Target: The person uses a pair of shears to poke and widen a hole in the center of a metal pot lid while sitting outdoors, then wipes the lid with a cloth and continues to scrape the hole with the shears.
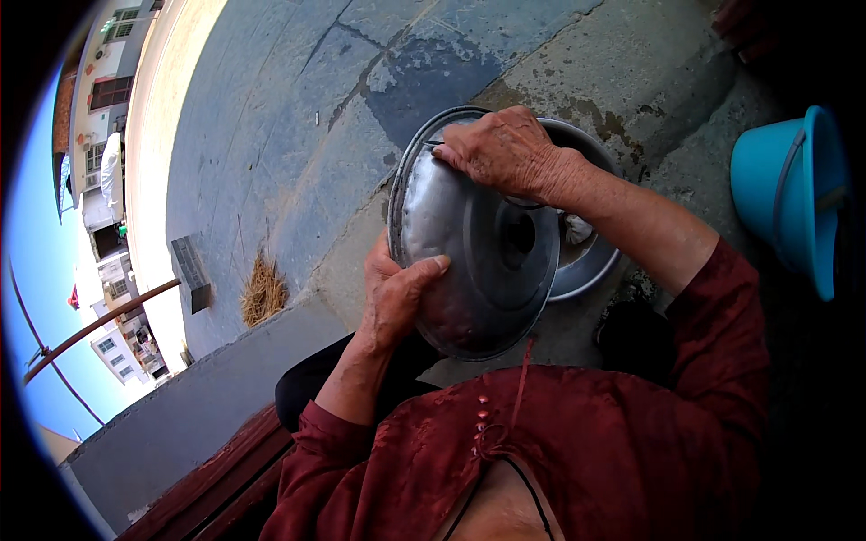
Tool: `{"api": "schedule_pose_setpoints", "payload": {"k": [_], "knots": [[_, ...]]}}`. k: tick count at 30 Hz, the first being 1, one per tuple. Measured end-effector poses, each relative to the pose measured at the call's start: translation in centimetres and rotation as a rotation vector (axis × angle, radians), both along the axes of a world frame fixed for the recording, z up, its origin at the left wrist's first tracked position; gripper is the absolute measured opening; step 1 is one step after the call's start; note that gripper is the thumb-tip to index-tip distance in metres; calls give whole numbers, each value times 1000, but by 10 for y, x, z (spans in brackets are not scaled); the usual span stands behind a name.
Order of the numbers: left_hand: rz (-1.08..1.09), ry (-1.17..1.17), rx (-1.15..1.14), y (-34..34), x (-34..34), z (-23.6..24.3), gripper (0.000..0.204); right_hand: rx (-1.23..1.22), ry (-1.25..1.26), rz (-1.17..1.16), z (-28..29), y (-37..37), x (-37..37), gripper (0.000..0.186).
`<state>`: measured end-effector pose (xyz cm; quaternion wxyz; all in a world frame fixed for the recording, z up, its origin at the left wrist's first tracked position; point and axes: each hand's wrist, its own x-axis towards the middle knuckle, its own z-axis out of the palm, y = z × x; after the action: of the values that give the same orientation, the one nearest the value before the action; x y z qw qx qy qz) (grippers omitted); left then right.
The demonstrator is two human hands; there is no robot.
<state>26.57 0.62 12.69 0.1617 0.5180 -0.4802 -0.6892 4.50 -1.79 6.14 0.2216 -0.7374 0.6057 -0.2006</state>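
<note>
A dented round metal lid (pixel 469 288) is held up and tilted above my lap. My left hand (pixel 397 288) is closed on its near left side, thumb flat on the face and fingers behind. At the lid's far rim my right hand (pixel 501 153) is closed, pressing down. A thin dark edge shows at its thumb; what it is I cannot make out. The lid's middle has a dark round spot. Behind the lid, on the ground, stands a metal basin (pixel 586 279), partly covered by the lid and my right forearm. A whitish crumpled lump (pixel 575 228) lies in it.
A turquoise bucket (pixel 776 180) with a grey handle stands at the right. On the left are a straw bundle (pixel 263 290), a grey block (pixel 190 273) and a low grey wall (pixel 207 388). Wet patches mark the concrete ground (pixel 271 135). Buildings stand beyond at far left.
</note>
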Motion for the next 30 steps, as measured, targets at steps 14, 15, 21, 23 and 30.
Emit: {"api": "schedule_pose_setpoints", "payload": {"k": [14, 15, 21, 23, 30], "knots": [[-82, -40, -56, 0, 2, -1, 53, 83, 37, 35, 13, -7, -1, 37], [-84, -38, -57, 0, 2, -1, 53, 44, 32, 55, 13, -4, 2, 36], [-85, -54, -4, 0, 8, -6, 51, -32, 10, 169, 25, 10, 20, 33], [-30, -39, -48, 2, 7, -6, 53, -46, -18, 148, 19, 8, 17, 34], [-3, -9, -35, 3, 4, -4, 56, -55, 3, -31, -14, -14, -8, 38]]}}
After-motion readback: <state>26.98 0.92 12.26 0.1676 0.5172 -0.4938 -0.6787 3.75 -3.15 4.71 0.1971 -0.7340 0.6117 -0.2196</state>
